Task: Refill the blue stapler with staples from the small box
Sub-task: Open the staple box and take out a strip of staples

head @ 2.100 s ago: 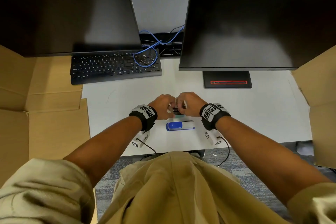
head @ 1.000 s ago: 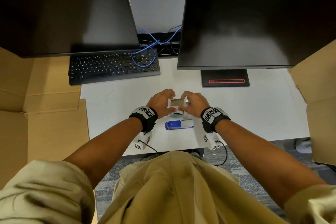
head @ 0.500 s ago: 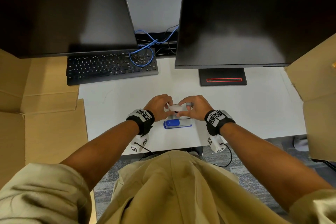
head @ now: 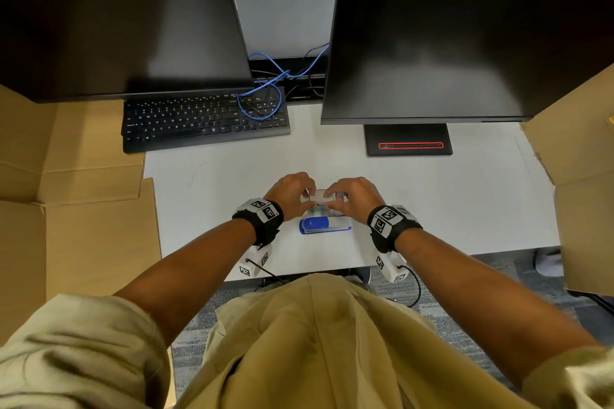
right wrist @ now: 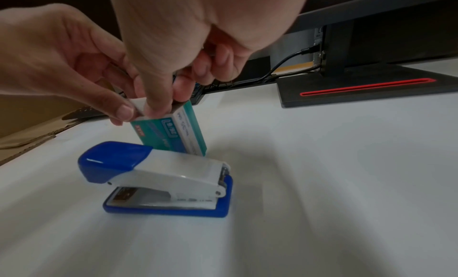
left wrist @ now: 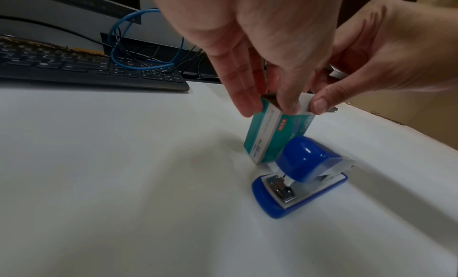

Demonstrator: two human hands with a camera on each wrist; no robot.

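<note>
Nearest the tabletop's (head: 432, 216) front edge, the blue stapler (head: 324, 226) lies flat and closed, blue nose toward the person's left, nobody touching it. Just beyond it, both hands meet over the small box (left wrist: 270, 132), a teal and white staple box standing on end right behind the stapler, its lower end down by the tabletop. The left hand (head: 292, 194) comes in from the left, fingers (left wrist: 244, 97) pointing down and clamped on the box's top end, thumb on the near face. The right hand (head: 354, 197) comes in from the right, thumb and fingers pinching the white flap (right wrist: 138, 106) at the open top of the box. What is inside the box cannot be made out; the fingers cover the opening. Both wrists are raised off the tabletop, forearms angled inward. Farther back sit a black keyboard (head: 204, 121) with a looped blue cable (head: 265, 100) on its right end, and the two dark monitors (head: 432, 53), with flattened cardboard (head: 66, 209) to either side.
</note>
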